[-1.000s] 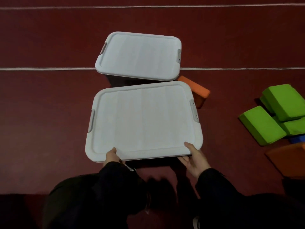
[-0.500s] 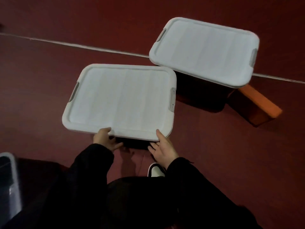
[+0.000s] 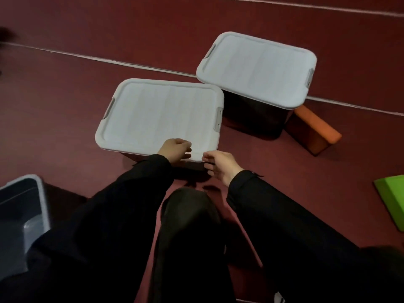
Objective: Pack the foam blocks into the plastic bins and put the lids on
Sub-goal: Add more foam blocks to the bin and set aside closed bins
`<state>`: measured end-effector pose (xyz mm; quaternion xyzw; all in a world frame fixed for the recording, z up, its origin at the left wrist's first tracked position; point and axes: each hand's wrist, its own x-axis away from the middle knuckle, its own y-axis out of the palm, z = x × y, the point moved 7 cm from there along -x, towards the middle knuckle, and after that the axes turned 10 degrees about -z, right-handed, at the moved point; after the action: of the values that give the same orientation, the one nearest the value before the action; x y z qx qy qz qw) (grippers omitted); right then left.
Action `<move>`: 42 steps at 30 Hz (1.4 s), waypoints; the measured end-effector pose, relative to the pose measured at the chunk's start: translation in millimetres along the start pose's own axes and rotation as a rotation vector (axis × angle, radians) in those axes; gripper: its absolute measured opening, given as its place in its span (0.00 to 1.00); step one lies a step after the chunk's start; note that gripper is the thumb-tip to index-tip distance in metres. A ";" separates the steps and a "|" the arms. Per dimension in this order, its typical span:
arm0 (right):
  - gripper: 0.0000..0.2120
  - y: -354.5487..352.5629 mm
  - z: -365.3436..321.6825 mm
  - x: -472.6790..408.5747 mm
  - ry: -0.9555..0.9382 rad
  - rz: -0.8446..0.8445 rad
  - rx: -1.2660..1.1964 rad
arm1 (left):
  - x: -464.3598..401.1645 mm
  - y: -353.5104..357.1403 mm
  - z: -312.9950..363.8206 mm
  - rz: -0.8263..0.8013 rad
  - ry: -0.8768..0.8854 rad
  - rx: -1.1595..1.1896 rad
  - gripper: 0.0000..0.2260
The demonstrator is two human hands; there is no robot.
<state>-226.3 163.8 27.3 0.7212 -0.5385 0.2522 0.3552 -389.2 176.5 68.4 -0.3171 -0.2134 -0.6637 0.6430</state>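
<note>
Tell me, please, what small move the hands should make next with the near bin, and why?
Probably reach for the open bin at the left: the near lid already sits flat, the left hand rests on its edge, and the right hand hangs free.

The light around me is dim and flat, so my black sleeves (image 3: 122, 206) and trousers merge into one dark, detail-less mass. Soft shadows pool under the bins on the red floor (image 3: 65, 95). Floor lines bow toward the edges, and everything looks slightly soft.

The open bin (image 3: 21, 213) and green block (image 3: 391, 200) are cut by the frame edges; lids hide both bins' contents.
</note>
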 end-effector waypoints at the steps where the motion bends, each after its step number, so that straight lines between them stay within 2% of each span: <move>1: 0.09 2.0 -10.8 10.8 -0.024 0.000 0.043 | 9.8 -3.3 4.8 0.017 0.051 -0.020 0.11; 3: 0.07 8.5 -32.7 32.2 -0.083 -0.008 0.090 | 30.6 -22.1 7.3 0.110 0.145 -0.066 0.11; 6: 0.04 34.8 -63.1 63.0 -0.180 -0.089 0.166 | 69.0 -82.4 -25.0 0.382 0.138 -0.222 0.19; 9: 0.06 84.1 -74.7 86.0 -0.226 -0.208 0.349 | 118.7 -160.9 -108.4 0.688 -0.133 -0.476 0.29; 11: 0.06 121.2 -69.4 91.4 -0.244 -0.261 0.443 | 155.4 -202.5 -170.5 0.792 -0.369 -0.520 0.32; 13: 0.05 156.5 -54.3 91.1 -0.239 -0.309 0.486 | 182.1 -225.8 -223.2 0.793 -0.535 -0.401 0.32; 15: 0.05 189.6 -29.8 85.9 -0.211 -0.352 0.497 | 196.9 -233.0 -262.1 0.747 -0.625 -0.298 0.31; 18: 0.04 237.3 21.0 83.6 -0.123 -0.409 0.565 | 202.4 -238.9 -314.1 0.716 -0.656 -0.176 0.37; 21: 0.08 268.5 69.4 81.3 -0.051 -0.480 0.643 | 197.6 -244.9 -351.0 0.719 -0.659 -0.066 0.41; 25: 0.08 277.1 102.2 75.0 0.017 -0.484 0.701 | 198.8 -246.9 -369.4 0.764 -0.699 -0.123 0.34; 28: 0.07 269.4 113.3 64.4 0.030 -0.453 0.722 | 199.8 -242.3 -400.5 0.746 -0.732 -0.002 0.24; 30: 0.09 262.6 118.8 58.4 0.045 -0.422 0.726 | 201.2 -239.1 -400.2 0.687 -0.682 -0.025 0.13; 32: 0.12 260.4 128.2 53.6 0.059 -0.388 0.746 | 201.7 -236.9 -378.9 0.656 -0.636 -0.138 0.06; 34: 0.16 262.0 141.7 52.7 0.077 -0.368 0.816 | 205.5 -226.6 -351.5 0.704 -0.581 -0.244 0.08; 37: 0.31 274.4 157.9 63.7 0.082 -0.394 0.891 | 226.1 -202.4 -315.2 0.874 -0.390 -0.187 0.10; 38: 0.33 282.7 160.7 71.5 0.082 -0.420 0.862 | 237.5 -192.6 -307.4 0.929 -0.321 -0.135 0.10; 40: 0.29 306.6 165.5 92.8 0.119 -0.528 0.732 | 258.9 -173.9 -294.9 0.991 -0.171 -0.002 0.11; 42: 0.35 331.0 175.5 114.2 0.207 -0.614 0.572 | 276.5 -155.8 -279.3 0.973 -0.063 0.068 0.12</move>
<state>-512.6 -97.6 83.3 0.8884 -0.1687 0.3449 0.2516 -576.4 -202.3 82.4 -0.3788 -0.0815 -0.2688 0.8818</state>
